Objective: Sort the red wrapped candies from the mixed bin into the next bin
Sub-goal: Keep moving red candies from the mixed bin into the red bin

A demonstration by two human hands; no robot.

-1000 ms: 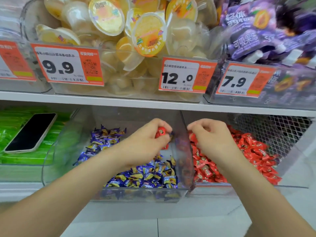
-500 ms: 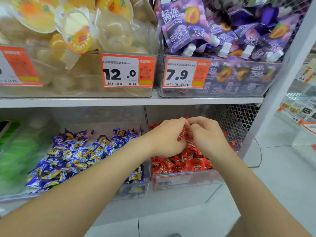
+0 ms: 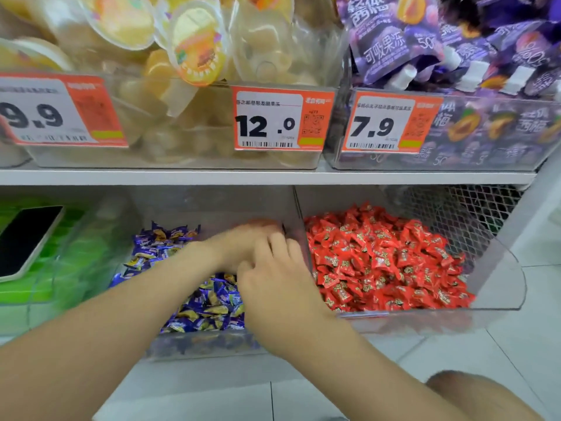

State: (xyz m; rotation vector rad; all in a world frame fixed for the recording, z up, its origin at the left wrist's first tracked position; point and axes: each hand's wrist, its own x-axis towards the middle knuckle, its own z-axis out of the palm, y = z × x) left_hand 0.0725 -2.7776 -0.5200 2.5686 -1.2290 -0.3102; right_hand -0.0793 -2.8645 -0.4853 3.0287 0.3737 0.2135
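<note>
The red wrapped candies point(image 3: 379, 259) lie heaped in the next bin point(image 3: 501, 278), the clear one on the right. No red one shows plainly among the blue-and-yellow wrapped candies point(image 3: 206, 302) in the mixed bin point(image 3: 197, 344). Both hands are over that mixed bin, close against its wall on the red side. The left hand point(image 3: 239, 247) is motion-blurred, and the right hand point(image 3: 273, 284) lies partly over it. I cannot tell how far either hand is closed, or whether it holds a candy.

The step looks like a search for another red piece. The next move calls for parting the blue wrappers, pinching any red one, and lifting it over the wall.

Half a second ago both hands met fingertip to fingertip above the red heap; they have since crossed back left. The view has swung left too, bringing a phone point(image 3: 27, 238) into sight.
</note>
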